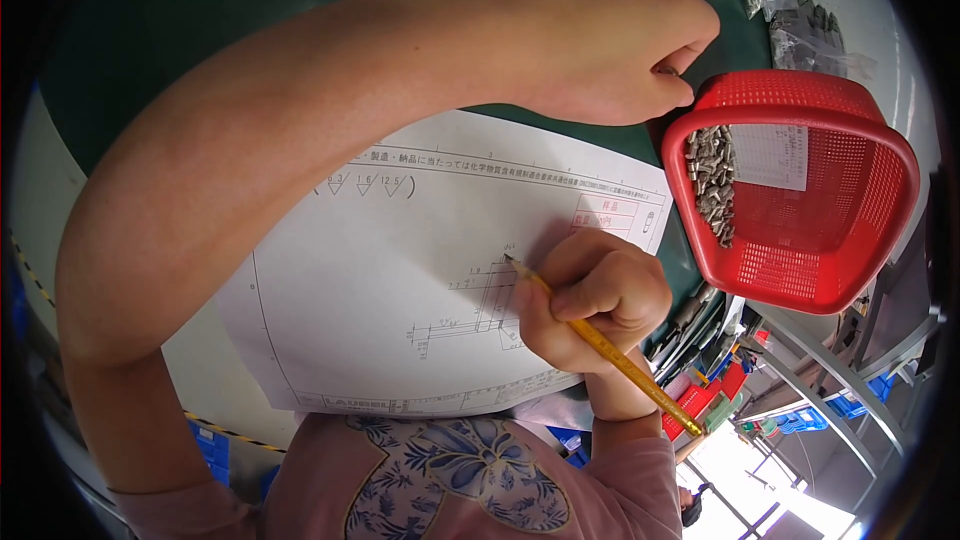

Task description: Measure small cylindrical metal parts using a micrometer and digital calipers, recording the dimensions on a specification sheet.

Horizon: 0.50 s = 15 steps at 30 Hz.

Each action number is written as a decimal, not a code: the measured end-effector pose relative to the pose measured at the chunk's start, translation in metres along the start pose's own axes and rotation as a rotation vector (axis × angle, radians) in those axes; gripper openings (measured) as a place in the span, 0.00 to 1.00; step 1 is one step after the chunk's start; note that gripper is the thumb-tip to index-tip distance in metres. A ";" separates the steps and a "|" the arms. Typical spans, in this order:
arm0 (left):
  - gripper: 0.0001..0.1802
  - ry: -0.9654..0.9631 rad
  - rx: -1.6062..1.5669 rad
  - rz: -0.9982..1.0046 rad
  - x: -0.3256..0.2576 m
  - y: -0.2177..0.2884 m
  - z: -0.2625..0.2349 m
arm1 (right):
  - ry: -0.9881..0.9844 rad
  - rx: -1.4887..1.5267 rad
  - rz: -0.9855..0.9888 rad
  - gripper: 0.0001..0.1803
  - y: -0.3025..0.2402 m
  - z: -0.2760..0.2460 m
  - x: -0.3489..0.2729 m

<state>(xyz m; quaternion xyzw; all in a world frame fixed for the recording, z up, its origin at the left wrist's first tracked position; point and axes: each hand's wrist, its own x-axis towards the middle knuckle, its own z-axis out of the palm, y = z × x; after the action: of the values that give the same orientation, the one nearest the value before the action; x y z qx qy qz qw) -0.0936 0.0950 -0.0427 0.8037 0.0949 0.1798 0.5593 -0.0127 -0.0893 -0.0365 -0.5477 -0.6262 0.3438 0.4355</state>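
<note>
Pencil of yellow-painted wood, long and slim [608, 348], is gripped between the thumb and curled fingers of the right hand [625, 290], its dark tip at a small figure near the top of the line drawing on a large white printed paper sheet [350, 260]. That sheet lies on the dark green tabletop [250, 0], in front of the torso. Pointing or marking seems under way at this one figure; I cannot tell whether the tip touches, nor whether any line there is pencilled rather than printed. No plain tick shows beside the other visible figures, so how many are done, if any, is open, and the right hand covers part of the drawing. The left hand [620, 40] is closed in a fist beyond the sheet, just beside a red plastic mesh basket [790, 90]; whether it holds anything cannot be told. Inside the basket lie a heap of small silvery metal parts [710, 185] and a white paper slip [775, 155]; whether any are dealt with does not show
</note>
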 end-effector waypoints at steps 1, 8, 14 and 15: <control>0.10 -0.005 -0.001 -0.008 0.000 0.000 0.000 | 0.010 0.011 0.004 0.17 0.000 0.000 0.000; 0.10 -0.013 0.010 -0.001 -0.001 0.000 -0.001 | -0.010 -0.033 0.003 0.17 -0.002 0.000 0.001; 0.10 -0.038 -0.007 -0.012 0.000 0.001 -0.002 | -0.001 -0.007 0.001 0.18 0.000 0.000 0.000; 0.10 -0.030 -0.005 -0.014 0.000 0.001 -0.001 | 0.002 -0.009 0.001 0.18 0.000 0.000 0.000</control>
<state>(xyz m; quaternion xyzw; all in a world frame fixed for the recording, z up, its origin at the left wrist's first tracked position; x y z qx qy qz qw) -0.0943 0.0957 -0.0418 0.8041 0.0918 0.1642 0.5640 -0.0125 -0.0894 -0.0363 -0.5506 -0.6269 0.3406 0.4334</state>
